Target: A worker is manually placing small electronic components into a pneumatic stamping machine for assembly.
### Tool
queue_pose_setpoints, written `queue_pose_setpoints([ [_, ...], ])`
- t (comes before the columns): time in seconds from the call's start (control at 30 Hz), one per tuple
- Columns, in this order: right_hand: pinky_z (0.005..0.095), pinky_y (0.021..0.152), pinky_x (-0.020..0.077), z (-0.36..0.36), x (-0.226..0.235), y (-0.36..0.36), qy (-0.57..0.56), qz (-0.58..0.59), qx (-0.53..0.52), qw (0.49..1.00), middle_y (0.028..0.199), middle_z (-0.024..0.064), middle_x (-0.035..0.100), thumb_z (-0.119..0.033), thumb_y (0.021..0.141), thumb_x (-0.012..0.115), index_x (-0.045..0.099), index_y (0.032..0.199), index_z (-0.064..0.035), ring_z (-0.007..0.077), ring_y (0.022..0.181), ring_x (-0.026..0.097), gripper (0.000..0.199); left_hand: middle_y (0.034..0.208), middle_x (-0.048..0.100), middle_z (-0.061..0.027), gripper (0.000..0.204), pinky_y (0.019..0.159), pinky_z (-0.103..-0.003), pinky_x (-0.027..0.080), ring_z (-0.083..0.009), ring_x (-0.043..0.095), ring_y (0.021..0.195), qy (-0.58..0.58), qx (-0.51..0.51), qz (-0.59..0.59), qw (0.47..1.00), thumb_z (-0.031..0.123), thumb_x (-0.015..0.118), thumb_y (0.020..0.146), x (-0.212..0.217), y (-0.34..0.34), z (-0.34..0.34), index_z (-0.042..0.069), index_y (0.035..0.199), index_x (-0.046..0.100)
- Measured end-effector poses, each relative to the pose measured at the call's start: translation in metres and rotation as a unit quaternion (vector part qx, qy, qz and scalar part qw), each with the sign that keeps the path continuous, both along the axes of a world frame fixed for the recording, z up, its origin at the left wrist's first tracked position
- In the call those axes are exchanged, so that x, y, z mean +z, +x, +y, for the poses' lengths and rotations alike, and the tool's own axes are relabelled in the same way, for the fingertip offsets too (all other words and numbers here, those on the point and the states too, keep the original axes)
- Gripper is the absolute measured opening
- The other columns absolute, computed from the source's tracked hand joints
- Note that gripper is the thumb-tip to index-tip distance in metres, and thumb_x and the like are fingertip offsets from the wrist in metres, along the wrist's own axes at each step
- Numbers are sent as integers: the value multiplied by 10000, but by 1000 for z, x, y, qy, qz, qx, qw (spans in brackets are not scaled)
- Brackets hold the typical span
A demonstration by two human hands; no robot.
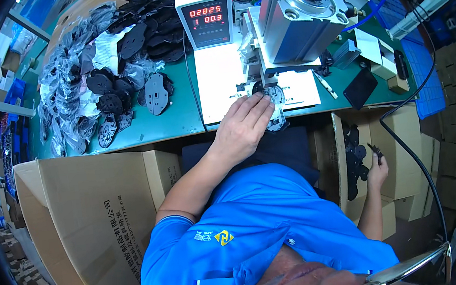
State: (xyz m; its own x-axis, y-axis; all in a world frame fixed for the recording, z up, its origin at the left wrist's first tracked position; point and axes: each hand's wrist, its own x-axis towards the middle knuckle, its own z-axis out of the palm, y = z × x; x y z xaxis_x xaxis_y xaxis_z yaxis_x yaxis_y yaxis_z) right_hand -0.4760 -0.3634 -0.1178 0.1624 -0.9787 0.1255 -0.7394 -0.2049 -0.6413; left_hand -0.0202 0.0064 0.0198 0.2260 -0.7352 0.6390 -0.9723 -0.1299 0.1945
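Note:
My left hand (243,126) reaches to the white base under the press, its fingers close together over the left side of a dark plastic plate (277,108). The fingertips rest on the plate, and the thumb is hidden beneath the hand. The press (296,23), a silver block cylinder, stands directly over the plate's far end. Off to the right, my right hand (378,172) is closed on a small dark plastic part (376,151), held above the open cardboard box. Several black plastic parts (355,155) lie in that box beside the hand.
A heap of black plates (154,32) and clear plastic bags (65,88) covers the bench's left side. Behind my left hand stands a white box with a red digital display (207,17). Cardboard boxes (100,215) flank me. A black cable (411,148) hangs at right.

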Motion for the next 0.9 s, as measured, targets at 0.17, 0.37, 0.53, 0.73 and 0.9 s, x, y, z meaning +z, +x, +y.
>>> queue_pose_setpoints([
  [0.17,460,963,591,-4,-27,-4,101,50,-66,991,1188,170,846,-280,1086,791,840,1368,-75,315,1049,791,352,1439,783,-152,467,1136,-517,597,-355,733,1380,-2,19,9,1000,44,736,902,-4,2,6,9,1365,788],
  [0.37,472,945,615,-1,-81,-31,-97,220,-107,965,1135,205,869,-153,1024,772,820,1379,-36,362,1016,823,377,1443,793,-141,442,1145,-534,582,-346,737,1381,-4,18,29,999,40,728,922,-8,3,1,23,1357,796],
  [0.53,449,916,625,4,-16,23,55,91,27,994,1033,197,842,-60,972,738,841,1230,7,360,965,820,286,1452,785,-143,428,1140,-539,576,-345,727,1391,14,32,20,999,23,721,922,-2,-1,4,22,1342,800],
  [0.73,397,854,623,77,97,132,-69,7,274,959,941,172,803,-16,947,697,802,1041,14,311,886,802,144,1371,765,-132,458,1122,-518,570,-349,705,1314,-17,37,57,998,1,739,889,-12,-3,3,21,1342,803],
  [0.9,420,795,632,121,136,209,-114,-56,412,902,895,153,793,50,854,698,787,973,-17,320,841,800,163,1294,747,-116,432,1098,-498,565,-330,689,1259,-18,48,65,997,34,741,907,-9,-4,4,24,1332,813],
])
